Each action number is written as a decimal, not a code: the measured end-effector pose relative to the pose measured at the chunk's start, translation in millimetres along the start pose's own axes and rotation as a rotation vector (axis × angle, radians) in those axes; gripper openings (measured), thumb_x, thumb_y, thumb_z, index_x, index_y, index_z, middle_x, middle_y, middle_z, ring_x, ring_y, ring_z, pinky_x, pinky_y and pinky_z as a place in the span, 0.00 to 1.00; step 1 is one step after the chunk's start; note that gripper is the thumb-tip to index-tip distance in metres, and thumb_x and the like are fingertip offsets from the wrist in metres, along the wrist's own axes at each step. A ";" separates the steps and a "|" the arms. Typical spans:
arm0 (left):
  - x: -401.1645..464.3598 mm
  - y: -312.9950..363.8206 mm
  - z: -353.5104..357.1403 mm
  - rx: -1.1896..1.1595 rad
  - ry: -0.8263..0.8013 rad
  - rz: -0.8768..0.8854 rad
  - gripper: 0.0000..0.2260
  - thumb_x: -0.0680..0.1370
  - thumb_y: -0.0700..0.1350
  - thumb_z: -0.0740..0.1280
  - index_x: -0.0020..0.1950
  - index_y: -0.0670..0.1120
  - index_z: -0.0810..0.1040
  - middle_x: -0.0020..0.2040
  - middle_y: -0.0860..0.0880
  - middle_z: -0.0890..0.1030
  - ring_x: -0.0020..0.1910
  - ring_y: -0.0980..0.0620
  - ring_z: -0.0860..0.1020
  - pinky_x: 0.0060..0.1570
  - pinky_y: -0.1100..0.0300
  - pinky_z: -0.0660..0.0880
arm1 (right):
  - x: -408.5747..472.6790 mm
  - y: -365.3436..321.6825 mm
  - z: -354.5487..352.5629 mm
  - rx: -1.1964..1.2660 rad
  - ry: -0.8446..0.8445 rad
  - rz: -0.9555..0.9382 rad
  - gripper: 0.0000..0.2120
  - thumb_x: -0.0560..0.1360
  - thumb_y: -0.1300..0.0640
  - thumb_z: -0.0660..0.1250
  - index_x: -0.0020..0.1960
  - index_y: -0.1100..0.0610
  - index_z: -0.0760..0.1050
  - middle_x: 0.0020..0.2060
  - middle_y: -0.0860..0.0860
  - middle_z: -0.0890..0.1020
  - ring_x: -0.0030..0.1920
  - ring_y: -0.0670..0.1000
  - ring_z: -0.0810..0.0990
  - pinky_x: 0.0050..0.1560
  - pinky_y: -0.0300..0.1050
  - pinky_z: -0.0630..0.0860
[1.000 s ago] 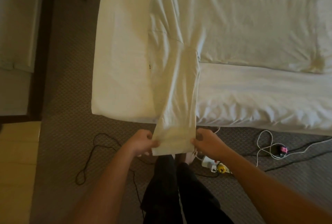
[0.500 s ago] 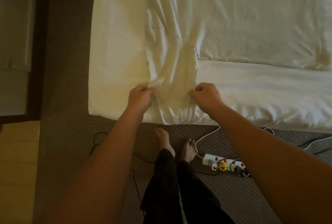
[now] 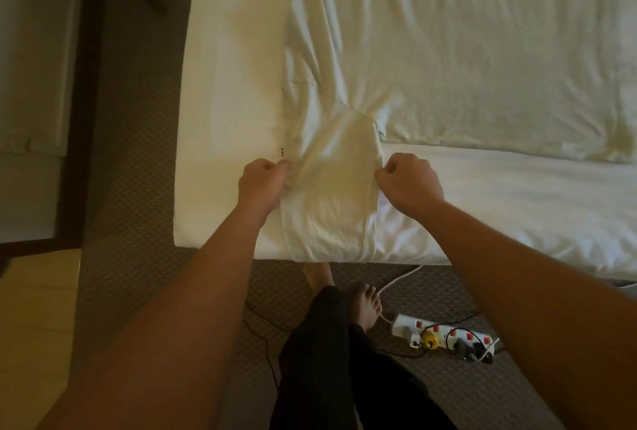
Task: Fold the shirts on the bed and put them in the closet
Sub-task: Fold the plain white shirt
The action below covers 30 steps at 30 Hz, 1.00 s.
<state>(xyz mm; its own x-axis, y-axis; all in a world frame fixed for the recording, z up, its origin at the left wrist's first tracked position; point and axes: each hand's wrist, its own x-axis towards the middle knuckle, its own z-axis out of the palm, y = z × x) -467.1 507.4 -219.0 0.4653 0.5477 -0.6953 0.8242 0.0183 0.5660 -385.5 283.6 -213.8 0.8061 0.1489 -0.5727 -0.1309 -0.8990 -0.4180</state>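
Dim, warm-tinted light; soft focus, wide-angle bending at edges.

White-sheeted bed (image 3: 234, 91), pale folded shirt (image 3: 331, 195) at its near edge, rumpled duvet (image 3: 482, 50) beyond

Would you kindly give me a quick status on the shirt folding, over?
Left hand and right hand each pinch an edge of the cream cotton shirt. Shirt doubled up on the white bed, fold at the near edge. Nothing in the way.
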 end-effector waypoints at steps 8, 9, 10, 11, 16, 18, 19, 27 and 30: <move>63.6 84.0 13.6 -0.129 0.018 0.028 0.14 0.76 0.56 0.68 0.38 0.47 0.77 0.38 0.48 0.79 0.41 0.44 0.78 0.45 0.49 0.78 | 61.5 -46.5 -30.9 0.094 0.024 -0.104 0.07 0.77 0.58 0.63 0.41 0.57 0.77 0.35 0.50 0.79 0.34 0.50 0.76 0.32 0.42 0.70; 74.4 95.3 13.8 -0.166 0.003 0.007 0.14 0.76 0.56 0.69 0.39 0.46 0.78 0.39 0.47 0.80 0.42 0.44 0.79 0.48 0.48 0.79 | 73.9 -56.0 -35.5 0.101 0.032 -0.097 0.07 0.77 0.58 0.63 0.41 0.57 0.76 0.35 0.50 0.79 0.34 0.50 0.76 0.32 0.41 0.70; 83.5 103.7 14.2 -0.204 -0.006 -0.013 0.15 0.77 0.56 0.69 0.42 0.44 0.80 0.41 0.46 0.82 0.44 0.43 0.81 0.52 0.46 0.80 | 84.5 -64.8 -39.2 0.105 0.040 -0.094 0.07 0.77 0.58 0.63 0.41 0.56 0.76 0.35 0.50 0.79 0.34 0.50 0.76 0.32 0.41 0.70; 94.1 114.8 13.6 -0.244 -0.018 -0.030 0.16 0.77 0.56 0.70 0.47 0.42 0.82 0.43 0.45 0.83 0.46 0.42 0.82 0.54 0.45 0.80 | 97.7 -76.8 -44.5 0.117 0.045 -0.089 0.07 0.77 0.58 0.63 0.42 0.56 0.77 0.35 0.49 0.79 0.35 0.50 0.76 0.32 0.41 0.70; 136.9 152.6 9.9 -0.392 -0.126 -0.098 0.16 0.75 0.57 0.73 0.46 0.43 0.84 0.35 0.47 0.82 0.36 0.46 0.81 0.39 0.55 0.79 | 158.9 -140.3 -62.2 0.153 0.112 -0.131 0.07 0.78 0.57 0.63 0.45 0.56 0.78 0.37 0.48 0.79 0.35 0.48 0.76 0.33 0.41 0.72; 152.1 167.4 2.8 -0.391 -0.189 -0.117 0.17 0.74 0.59 0.74 0.41 0.45 0.81 0.31 0.50 0.78 0.31 0.49 0.77 0.36 0.58 0.75 | 184.9 -170.1 -65.7 0.146 0.146 -0.154 0.07 0.78 0.56 0.62 0.43 0.54 0.77 0.36 0.47 0.79 0.35 0.47 0.76 0.32 0.41 0.69; 156.1 172.5 0.8 -0.397 -0.223 -0.119 0.19 0.73 0.61 0.74 0.43 0.44 0.80 0.31 0.50 0.78 0.30 0.50 0.76 0.35 0.59 0.74 | 195.1 -182.3 -67.0 0.137 0.165 -0.170 0.07 0.78 0.56 0.62 0.43 0.53 0.76 0.36 0.46 0.79 0.36 0.48 0.77 0.32 0.41 0.68; 197.0 183.3 9.1 -0.623 -0.318 -0.156 0.23 0.69 0.54 0.77 0.58 0.41 0.84 0.54 0.43 0.86 0.56 0.43 0.84 0.63 0.45 0.78 | 276.4 -268.2 -68.6 -0.078 0.256 -0.356 0.11 0.81 0.56 0.57 0.55 0.55 0.77 0.49 0.50 0.80 0.48 0.52 0.79 0.41 0.45 0.72; 206.9 175.4 15.2 -0.560 -0.301 -0.154 0.21 0.65 0.58 0.78 0.50 0.45 0.87 0.49 0.49 0.87 0.53 0.49 0.84 0.60 0.50 0.78 | 304.5 -288.0 -65.9 -0.262 0.238 -0.334 0.14 0.83 0.50 0.57 0.62 0.55 0.75 0.55 0.51 0.79 0.53 0.56 0.79 0.46 0.47 0.72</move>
<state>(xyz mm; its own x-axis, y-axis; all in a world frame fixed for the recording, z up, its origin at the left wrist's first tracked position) -221.4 611.3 -270.3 0.4925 0.2474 -0.8344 0.6335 0.5556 0.5386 -64.4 560.7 -221.4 0.8927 0.3766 -0.2477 0.2830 -0.8960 -0.3423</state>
